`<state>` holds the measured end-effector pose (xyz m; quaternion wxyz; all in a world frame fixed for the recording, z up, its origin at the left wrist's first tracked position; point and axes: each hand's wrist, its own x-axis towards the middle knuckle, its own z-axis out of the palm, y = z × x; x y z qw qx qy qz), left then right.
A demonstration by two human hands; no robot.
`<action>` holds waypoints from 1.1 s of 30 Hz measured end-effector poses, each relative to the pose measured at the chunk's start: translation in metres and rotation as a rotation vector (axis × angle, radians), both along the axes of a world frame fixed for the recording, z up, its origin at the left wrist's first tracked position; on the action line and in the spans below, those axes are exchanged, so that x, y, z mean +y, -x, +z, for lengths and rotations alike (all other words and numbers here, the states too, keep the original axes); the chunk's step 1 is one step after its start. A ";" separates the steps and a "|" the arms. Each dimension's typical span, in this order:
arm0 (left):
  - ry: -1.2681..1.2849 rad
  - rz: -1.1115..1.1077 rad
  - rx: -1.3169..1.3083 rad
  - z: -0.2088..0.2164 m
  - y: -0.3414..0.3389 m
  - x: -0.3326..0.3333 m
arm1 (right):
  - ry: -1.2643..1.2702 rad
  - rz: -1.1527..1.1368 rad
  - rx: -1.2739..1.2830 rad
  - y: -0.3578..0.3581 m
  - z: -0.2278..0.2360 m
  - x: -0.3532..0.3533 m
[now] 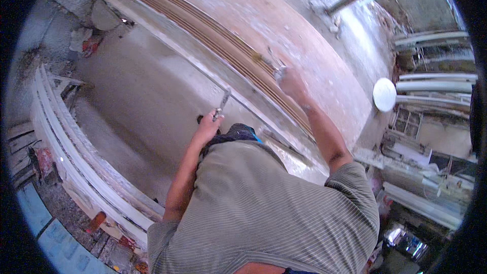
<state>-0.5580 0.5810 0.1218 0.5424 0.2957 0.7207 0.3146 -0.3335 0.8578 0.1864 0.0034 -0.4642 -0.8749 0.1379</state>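
Nearest, the striped shirt (269, 198) of the person fills the lower middle. Ahead of it to the left, the left hand (206, 126) has its fingers closed around a narrow metal tool (224, 99), whose far end overlaps the near edge of the bench in view; contact cannot be told. Left of this hand lie the grey floor (147, 86) and, beyond, long white strips (91, 172). Farther ahead to the right, the right hand (293, 83) has its fingers curled round a small, pale-smeared tool (279, 73), details blurred. Below it, the brown ribbed strip (203, 33) runs from far left to near right along the pale benchtop (329, 71). At far right stands a round white object (384, 95), beside stacked white lengths (436, 87).
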 end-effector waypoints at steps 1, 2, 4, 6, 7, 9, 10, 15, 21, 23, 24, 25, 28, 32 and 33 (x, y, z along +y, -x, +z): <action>-0.059 -0.009 0.065 0.005 0.032 0.004 | 0.029 -0.051 0.088 0.046 0.032 -0.002; -0.117 -0.022 0.122 0.010 0.058 0.009 | 0.060 -0.105 0.167 0.087 0.075 -0.004; -0.228 0.001 0.104 0.011 0.109 0.017 | 0.113 -0.240 0.620 0.143 0.075 0.006; -0.160 -0.013 0.153 0.038 0.164 0.034 | 0.199 -0.307 1.080 0.201 0.056 0.019; -0.134 -0.019 0.182 0.046 0.194 0.044 | 0.284 -0.370 1.170 0.232 0.054 0.027; -0.125 0.015 0.055 0.018 0.252 0.058 | 0.070 -0.087 0.817 0.262 -0.008 0.065; -0.117 0.057 -0.005 0.004 0.283 0.065 | 0.015 -0.017 0.608 0.292 -0.007 0.076; -0.071 0.085 0.151 0.012 0.438 0.114 | 0.179 -0.367 0.808 0.462 0.070 0.107; -0.136 0.120 0.236 0.021 0.650 0.149 | 0.174 -0.062 0.436 0.695 -0.013 0.152; -0.130 0.143 0.216 0.028 0.700 0.157 | 0.395 -0.227 0.633 0.752 0.053 0.163; -0.116 0.190 0.134 0.034 0.728 0.164 | 0.354 -0.257 0.768 0.782 0.059 0.177; -0.096 0.231 0.058 0.039 0.759 0.168 | 0.319 -0.288 0.909 0.816 0.054 0.192; -0.133 0.445 -0.267 0.000 0.855 0.179 | 0.135 0.023 0.825 0.926 -0.017 0.249; -0.185 0.356 -0.201 -0.032 0.970 0.206 | 0.205 0.090 0.655 1.056 0.014 0.251; -0.194 0.333 -0.157 -0.036 0.998 0.216 | 0.155 0.021 0.774 1.095 0.031 0.251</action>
